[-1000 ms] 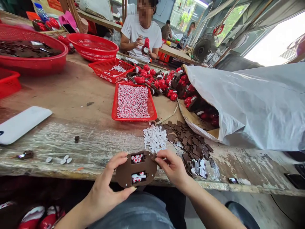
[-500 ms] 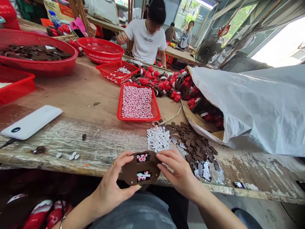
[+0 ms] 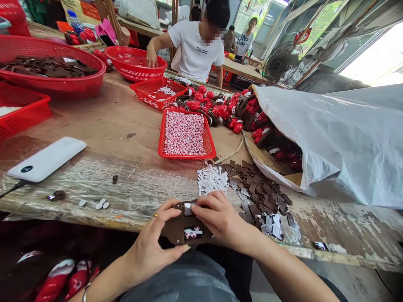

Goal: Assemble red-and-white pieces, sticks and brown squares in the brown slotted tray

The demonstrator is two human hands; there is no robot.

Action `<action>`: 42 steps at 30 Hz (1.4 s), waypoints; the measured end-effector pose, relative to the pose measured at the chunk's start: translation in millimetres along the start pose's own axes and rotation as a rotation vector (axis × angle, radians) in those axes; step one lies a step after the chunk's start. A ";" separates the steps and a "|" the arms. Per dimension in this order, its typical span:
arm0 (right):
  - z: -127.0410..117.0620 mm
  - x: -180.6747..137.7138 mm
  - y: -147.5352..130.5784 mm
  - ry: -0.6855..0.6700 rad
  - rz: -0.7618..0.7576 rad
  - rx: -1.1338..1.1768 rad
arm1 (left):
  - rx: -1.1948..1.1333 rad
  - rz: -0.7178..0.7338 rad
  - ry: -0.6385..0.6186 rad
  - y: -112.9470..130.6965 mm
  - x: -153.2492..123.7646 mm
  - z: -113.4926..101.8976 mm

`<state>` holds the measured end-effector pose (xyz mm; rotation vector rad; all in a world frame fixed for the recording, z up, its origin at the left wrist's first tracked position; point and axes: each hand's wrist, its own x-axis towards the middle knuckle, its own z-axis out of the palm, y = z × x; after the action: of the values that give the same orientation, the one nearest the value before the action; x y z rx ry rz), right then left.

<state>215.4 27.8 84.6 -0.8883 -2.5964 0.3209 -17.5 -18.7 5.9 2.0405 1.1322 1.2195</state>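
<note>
Worn wooden table [image 3: 103, 113] edge, near side: the brown plate [image 3: 176, 230] is held just above it, face up to the camera, its two slots lying left to right; the long axis I cannot tell. Left hand [image 3: 151, 247] is half closed around its left rim, while the right hand [image 3: 223, 222], fingers curled, pinches a pale piece [image 3: 188, 208] onto the upper slot. Half a second ago, that slot showed red-white beads.

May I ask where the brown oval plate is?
The plate is bottom centre in head view, held by left hand and right hand at the table edge.
</note>
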 end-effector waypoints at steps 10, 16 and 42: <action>6.5 -11.9 -7.3 0.123 0.105 0.023 | 0.004 0.049 -0.009 5.4 0.7 4.5; 0.4 -8.5 0.2 0.018 0.149 0.172 | 0.026 0.056 0.002 7.0 1.1 6.1; -1.1 -46.8 107.7 -0.028 0.866 -0.034 | 0.264 0.221 -0.068 -13.1 5.8 -7.2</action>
<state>308.1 82.1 37.2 -1.9899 -2.0914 0.5060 -27.7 -6.8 2.1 2.4408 1.1073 1.1410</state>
